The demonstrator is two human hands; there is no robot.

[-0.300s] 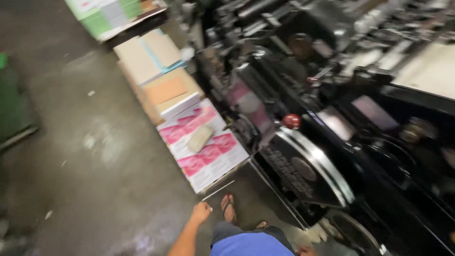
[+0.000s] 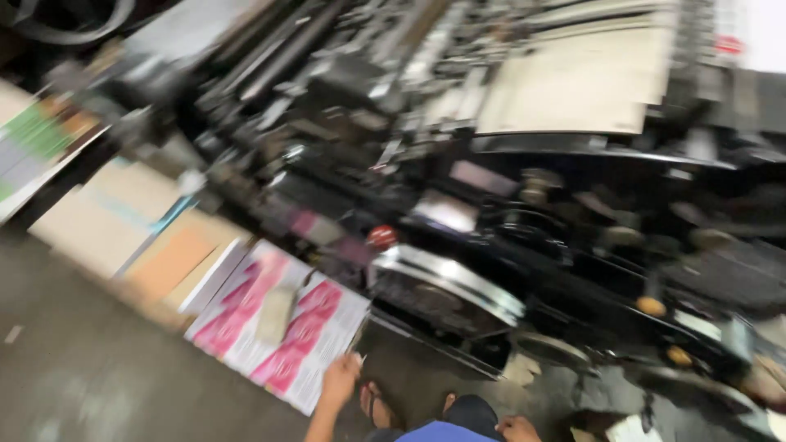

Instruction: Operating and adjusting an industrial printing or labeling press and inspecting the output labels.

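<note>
A black printing machine [image 2: 491, 245] with a red knob [image 2: 381, 236], apparently; tan sheets [image 2: 123, 221] stacked beside it.

Print shop floor. Large black printing press [image 2: 508, 245], oily, beyond the left hand [image 2: 340, 378]; stacks of pink printed sheets [image 2: 278, 323] and plain card [image 2: 123, 221] on concrete floor [image 2: 82, 368] beside it.

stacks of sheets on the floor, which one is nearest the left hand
The pink-and-white printed stack, with a small pale block lying on top. The left hand is at its near corner; the tan stack and beige stack lie farther along the row.
</note>
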